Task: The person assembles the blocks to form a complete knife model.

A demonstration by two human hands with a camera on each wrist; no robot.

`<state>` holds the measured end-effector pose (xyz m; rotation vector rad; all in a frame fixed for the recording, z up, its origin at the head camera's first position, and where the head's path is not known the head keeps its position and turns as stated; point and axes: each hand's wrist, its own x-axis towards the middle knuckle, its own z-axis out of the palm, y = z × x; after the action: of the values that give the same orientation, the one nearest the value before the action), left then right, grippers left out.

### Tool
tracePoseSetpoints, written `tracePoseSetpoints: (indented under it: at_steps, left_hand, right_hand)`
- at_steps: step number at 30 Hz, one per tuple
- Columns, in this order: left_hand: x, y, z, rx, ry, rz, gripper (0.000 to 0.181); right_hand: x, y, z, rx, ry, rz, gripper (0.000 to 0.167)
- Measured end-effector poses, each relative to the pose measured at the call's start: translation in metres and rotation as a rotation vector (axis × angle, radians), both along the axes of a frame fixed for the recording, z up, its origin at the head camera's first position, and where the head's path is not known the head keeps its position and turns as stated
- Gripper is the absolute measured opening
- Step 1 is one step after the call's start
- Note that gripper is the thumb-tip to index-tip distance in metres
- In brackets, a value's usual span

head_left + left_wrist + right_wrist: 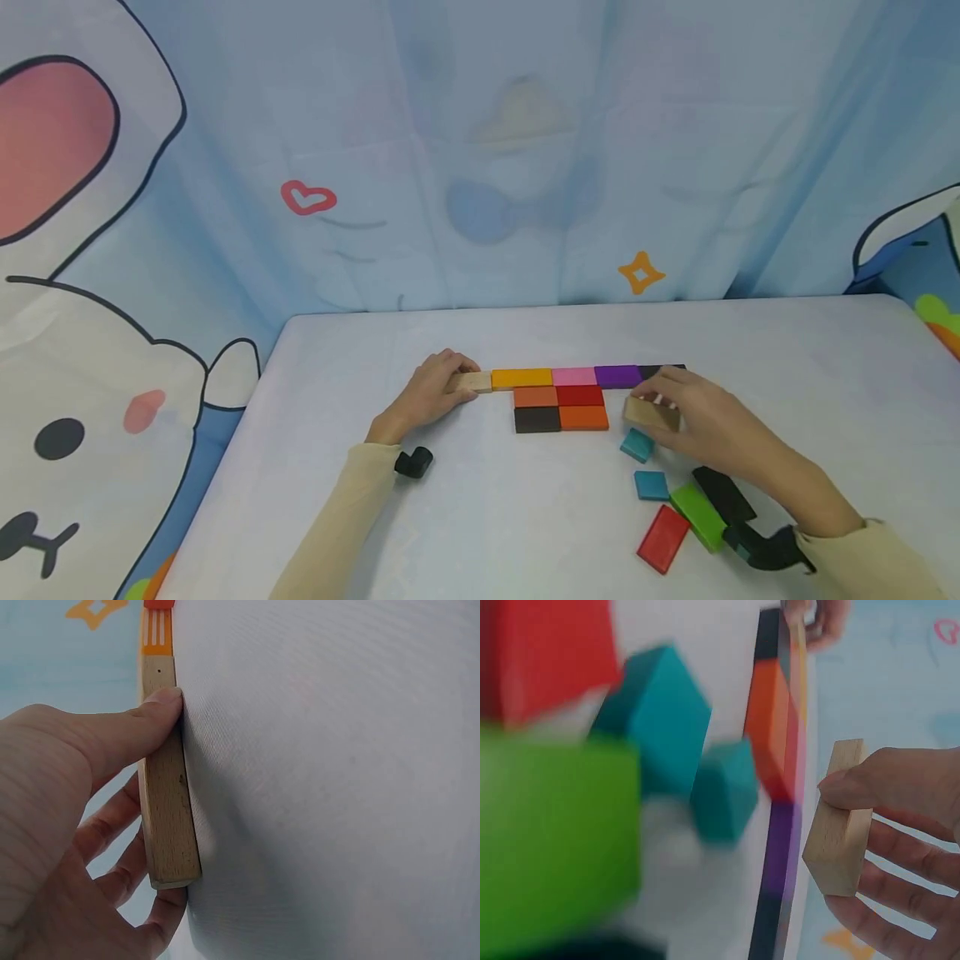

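At the left end of a row of flat blocks, my left hand [429,390] pinches a plain wooden block [171,817] between thumb and fingers, and the block lies on the table. The row runs on with a yellow block [521,379], a pink block [573,377], a purple block [617,377] and a black block [662,368]. Another plain wooden block [832,844] is gripped by my right hand [712,425], thumb on one side and fingers on the other. In the head view that hand partly covers the black block.
Against the row's near side sit orange [536,397], red [580,396], dark [537,420] and orange [584,417] blocks. Loose teal [651,485], green [697,517], red [663,539] and black [724,493] blocks lie nearer, around my right forearm. A curtain [510,275] hangs behind the table.
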<state>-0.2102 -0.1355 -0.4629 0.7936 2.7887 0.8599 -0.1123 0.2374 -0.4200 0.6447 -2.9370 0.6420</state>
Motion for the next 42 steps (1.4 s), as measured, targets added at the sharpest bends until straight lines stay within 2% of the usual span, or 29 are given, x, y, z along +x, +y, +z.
tracePoseSetpoints:
  at_steps: [3,7,14,27,42]
  left_hand:
    - [0.000,-0.001,-0.001,0.011,0.002,-0.004,0.031]
    - [0.000,-0.002,-0.002,0.014,-0.004,-0.001,0.032]
    - [0.000,-0.001,-0.002,0.010,0.011,-0.012,0.032]
    - [-0.002,-0.001,-0.002,0.006,-0.009,-0.003,0.032]
    - [-0.001,0.000,-0.002,0.021,-0.008,0.005,0.032]
  right_hand:
    - [-0.004,-0.029,0.003,-0.022,0.025,0.073,0.043]
    - [-0.006,-0.062,0.000,-0.044,0.028,0.172,0.038]
    - [-0.010,-0.095,-0.011,-0.057,0.010,0.272,0.033]
    - [-0.013,-0.108,-0.027,-0.018,0.043,0.295,0.035]
    - [-0.012,-0.115,-0.031,0.017,0.081,0.289,0.037]
